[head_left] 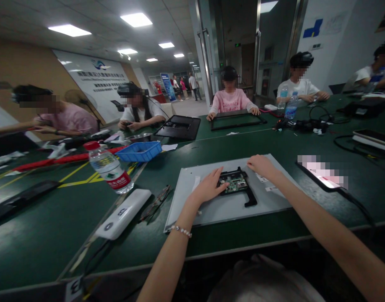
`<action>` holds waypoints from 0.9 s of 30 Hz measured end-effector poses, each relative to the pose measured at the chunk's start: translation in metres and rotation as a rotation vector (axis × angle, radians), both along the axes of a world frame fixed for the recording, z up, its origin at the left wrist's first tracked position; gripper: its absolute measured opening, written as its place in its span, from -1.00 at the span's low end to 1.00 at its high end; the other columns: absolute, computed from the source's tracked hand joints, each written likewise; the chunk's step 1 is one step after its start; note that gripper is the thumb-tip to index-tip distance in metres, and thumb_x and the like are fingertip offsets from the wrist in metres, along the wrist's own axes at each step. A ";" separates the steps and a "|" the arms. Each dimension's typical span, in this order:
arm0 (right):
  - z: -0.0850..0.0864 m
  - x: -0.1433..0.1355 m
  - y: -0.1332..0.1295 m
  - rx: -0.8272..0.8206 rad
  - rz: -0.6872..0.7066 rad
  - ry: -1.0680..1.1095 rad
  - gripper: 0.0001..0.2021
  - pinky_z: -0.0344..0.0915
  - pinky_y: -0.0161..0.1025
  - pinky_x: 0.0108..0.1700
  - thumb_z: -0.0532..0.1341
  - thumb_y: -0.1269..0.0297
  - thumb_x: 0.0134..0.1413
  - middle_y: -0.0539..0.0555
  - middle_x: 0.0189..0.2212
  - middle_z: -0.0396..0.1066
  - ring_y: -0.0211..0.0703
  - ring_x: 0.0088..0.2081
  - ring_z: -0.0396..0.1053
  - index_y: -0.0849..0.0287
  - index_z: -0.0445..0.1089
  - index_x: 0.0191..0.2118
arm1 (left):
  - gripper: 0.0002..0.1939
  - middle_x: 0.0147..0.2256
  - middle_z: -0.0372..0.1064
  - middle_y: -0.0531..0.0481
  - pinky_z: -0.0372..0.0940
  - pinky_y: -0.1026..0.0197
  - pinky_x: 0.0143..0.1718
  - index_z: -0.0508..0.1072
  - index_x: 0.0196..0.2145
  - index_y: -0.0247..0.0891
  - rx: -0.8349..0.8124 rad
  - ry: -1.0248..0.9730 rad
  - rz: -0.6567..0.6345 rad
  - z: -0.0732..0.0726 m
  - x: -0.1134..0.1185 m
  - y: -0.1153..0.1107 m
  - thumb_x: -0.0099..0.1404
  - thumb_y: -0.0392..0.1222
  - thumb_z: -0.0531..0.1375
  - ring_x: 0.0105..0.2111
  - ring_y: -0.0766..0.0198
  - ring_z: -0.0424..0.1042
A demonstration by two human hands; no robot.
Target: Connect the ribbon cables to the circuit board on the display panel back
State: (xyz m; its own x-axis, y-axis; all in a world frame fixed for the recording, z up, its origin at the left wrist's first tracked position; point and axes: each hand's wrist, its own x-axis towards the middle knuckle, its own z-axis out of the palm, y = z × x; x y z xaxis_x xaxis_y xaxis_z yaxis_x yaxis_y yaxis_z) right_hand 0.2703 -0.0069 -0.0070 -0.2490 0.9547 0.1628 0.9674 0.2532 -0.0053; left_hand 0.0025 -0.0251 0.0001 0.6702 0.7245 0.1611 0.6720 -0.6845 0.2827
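Note:
A flat grey panel lies on the green table in front of me. On its middle sits a green circuit board in a black bracket, one arm of which reaches toward me. My left hand rests at the left side of the board, fingers spread, the thumb on the board's edge. Near the panel's far edge, to the right of the bracket, is my right hand, its fingers curled together; what they hold, if anything, is hidden.
Left of the panel are glasses, a white power bank, a water bottle and a blue tray. A lit phone with a cable lies right. Across the table, a person holds a black frame; several people sit around.

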 end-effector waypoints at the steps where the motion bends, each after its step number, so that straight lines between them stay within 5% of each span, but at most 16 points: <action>1: 0.000 0.000 0.000 -0.001 -0.006 0.005 -0.73 0.22 -0.27 -0.22 0.06 0.28 0.21 0.19 -0.30 0.49 -0.06 -0.22 0.42 0.22 0.50 -0.30 | -0.29 0.23 0.00 -0.21 0.03 0.06 0.18 -0.12 0.28 -0.29 0.001 0.005 0.003 0.000 0.000 0.000 0.34 0.18 -0.09 0.19 0.06 0.08; 10: 0.005 -0.024 0.001 0.132 0.021 0.131 -0.71 0.20 -0.30 -0.16 -0.01 0.27 0.27 0.14 -0.18 0.47 -0.11 -0.13 0.39 0.16 0.44 -0.10 | -0.30 0.22 -0.01 -0.22 -0.01 0.08 0.20 -0.11 0.28 -0.31 0.023 0.007 -0.012 -0.003 0.000 0.002 0.35 0.17 -0.11 0.20 0.08 0.06; 16: 0.002 -0.048 0.001 0.087 0.154 0.045 -0.70 0.19 -0.28 -0.18 -0.01 0.28 0.27 0.18 -0.25 0.48 -0.08 -0.16 0.40 0.21 0.46 -0.22 | -0.33 0.22 -0.01 -0.22 -0.01 0.08 0.20 -0.07 0.26 -0.32 0.032 0.018 -0.028 -0.003 0.001 0.003 0.35 0.16 -0.11 0.20 0.08 0.05; 27: -0.004 -0.049 0.001 0.075 0.203 0.023 -0.68 0.21 -0.26 -0.17 -0.03 0.28 0.28 0.19 -0.25 0.48 -0.05 -0.17 0.41 0.23 0.46 -0.24 | -0.33 0.22 0.00 -0.20 0.00 0.06 0.20 -0.07 0.26 -0.27 0.022 0.012 -0.018 -0.003 0.002 0.003 0.35 0.16 -0.10 0.20 0.08 0.06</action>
State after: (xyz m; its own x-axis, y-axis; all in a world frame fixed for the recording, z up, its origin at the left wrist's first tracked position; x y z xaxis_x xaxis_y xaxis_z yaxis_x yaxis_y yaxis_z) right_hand 0.2211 -0.0057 -0.0112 -0.4309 0.8700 0.2396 0.8961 0.4438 0.0001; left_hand 0.0042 -0.0223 -0.0029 0.6848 0.7088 0.1692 0.6629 -0.7024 0.2594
